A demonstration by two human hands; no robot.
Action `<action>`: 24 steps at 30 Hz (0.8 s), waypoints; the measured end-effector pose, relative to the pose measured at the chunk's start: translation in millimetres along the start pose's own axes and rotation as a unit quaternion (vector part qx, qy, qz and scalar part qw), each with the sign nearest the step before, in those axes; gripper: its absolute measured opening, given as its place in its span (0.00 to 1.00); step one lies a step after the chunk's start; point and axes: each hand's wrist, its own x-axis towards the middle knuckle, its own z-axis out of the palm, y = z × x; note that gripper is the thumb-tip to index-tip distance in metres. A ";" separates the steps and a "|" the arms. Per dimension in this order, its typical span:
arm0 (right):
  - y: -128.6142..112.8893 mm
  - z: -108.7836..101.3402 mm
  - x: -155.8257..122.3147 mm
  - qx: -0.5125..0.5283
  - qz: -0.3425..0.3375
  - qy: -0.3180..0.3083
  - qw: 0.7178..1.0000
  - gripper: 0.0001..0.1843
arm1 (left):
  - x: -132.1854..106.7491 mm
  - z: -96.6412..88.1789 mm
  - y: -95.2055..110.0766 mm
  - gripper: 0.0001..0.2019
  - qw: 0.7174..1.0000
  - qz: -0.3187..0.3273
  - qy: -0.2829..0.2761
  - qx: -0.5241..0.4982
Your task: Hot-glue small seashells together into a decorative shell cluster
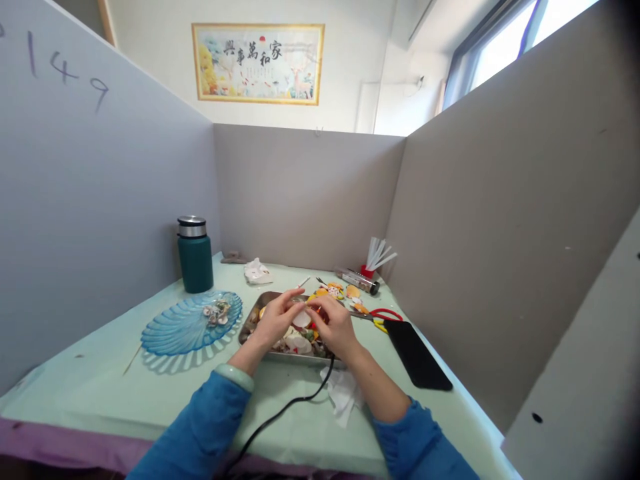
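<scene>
Over a metal tray (243,328), my left hand (278,319) and my right hand (336,327) meet, fingertips close together. Between them is a small, whitish, rounded piece (302,319), thin and shell-like; its exact kind is too small to make out. Both hands are closed in a pinch on it. Many small mixed pieces (299,343) in white, red, yellow and green fill the tray below, partly hidden by my hands. A black cable (295,401) runs from the tray's front edge toward me.
Left of the tray lies a blue scalloped plate (173,327) holding a small heap, with a green bottle (195,260) behind. Yellow-orange pieces (353,292), red-handled scissors (387,313) and a black phone (417,355) lie right. Crumpled tissue (344,393) sits in front. Grey partitions (310,193) enclose the table.
</scene>
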 end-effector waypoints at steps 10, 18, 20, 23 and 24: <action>1.8 0.8 -0.4 -0.004 0.015 0.000 1.000 0.08 | -1.5 5.2 4.1 0.29 0.997 -0.023 0.014 -0.066; 1.4 1.2 -0.8 -0.022 0.017 -0.006 1.000 0.07 | -2.2 5.0 7.8 0.27 0.997 -0.023 0.027 -0.065; 0.8 1.0 -0.7 -0.027 0.016 -0.006 0.999 0.06 | -1.4 4.0 7.1 0.26 0.997 -0.011 0.037 -0.064; 0.4 1.1 -0.6 -0.031 0.017 -0.005 0.999 0.06 | 0.3 2.2 3.1 0.25 0.997 0.018 0.050 -0.047; 0.3 1.1 -0.6 -0.032 0.017 -0.004 0.999 0.06 | 0.8 1.7 1.6 0.24 0.998 0.028 0.052 -0.038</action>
